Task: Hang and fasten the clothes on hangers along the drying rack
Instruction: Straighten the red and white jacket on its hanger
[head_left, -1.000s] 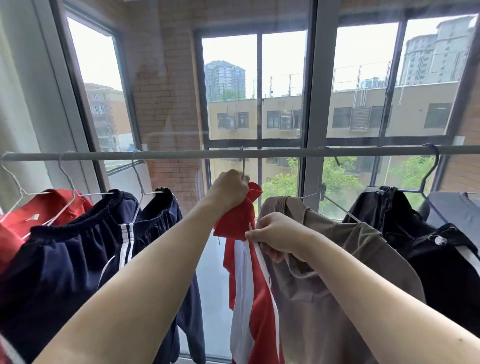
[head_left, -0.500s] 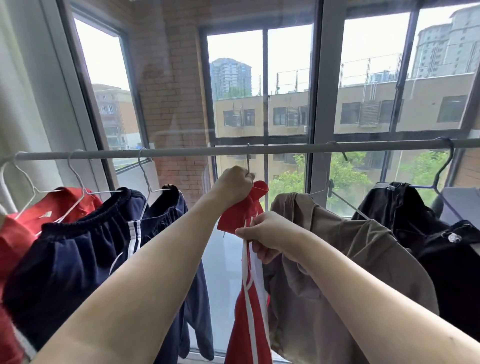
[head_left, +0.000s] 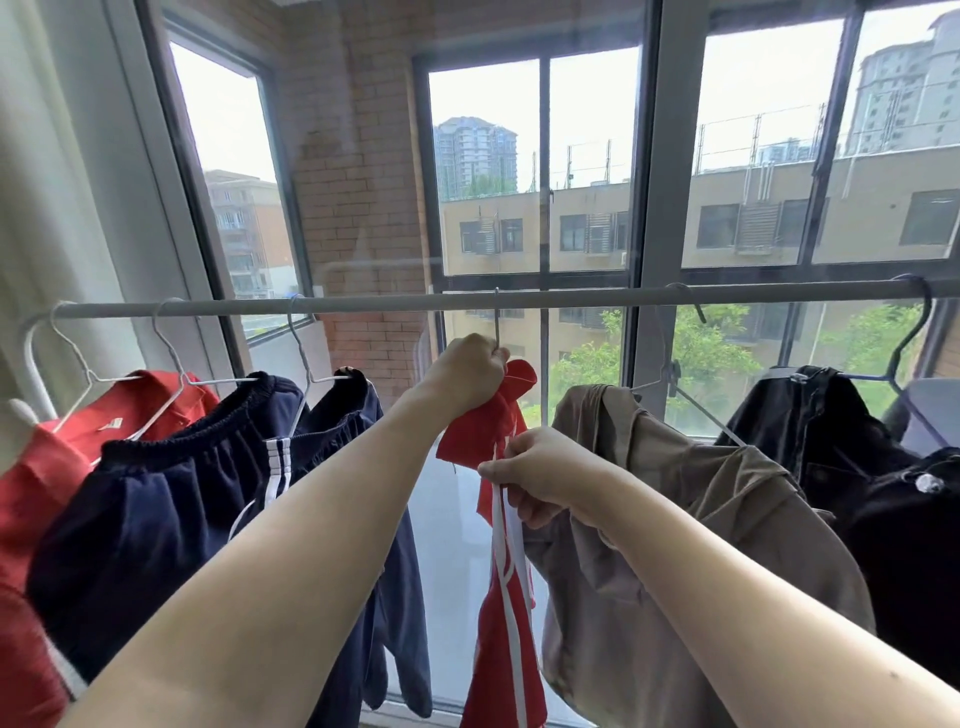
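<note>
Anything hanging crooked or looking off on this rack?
Yes. The tan garment sits lopsided on its hanger, slumped to one side with the hanger's right arm bare. The red garment is bunched at the top where the left hand grips it.

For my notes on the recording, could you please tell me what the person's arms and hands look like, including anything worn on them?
Both forearms are bare right up to the bottom edge of the picture: no sleeves show. The left hand and the right hand wear no gloves, and no watch, bracelet or ring can be seen. A small dark spot marks the right forearm near the lower right corner.
</note>
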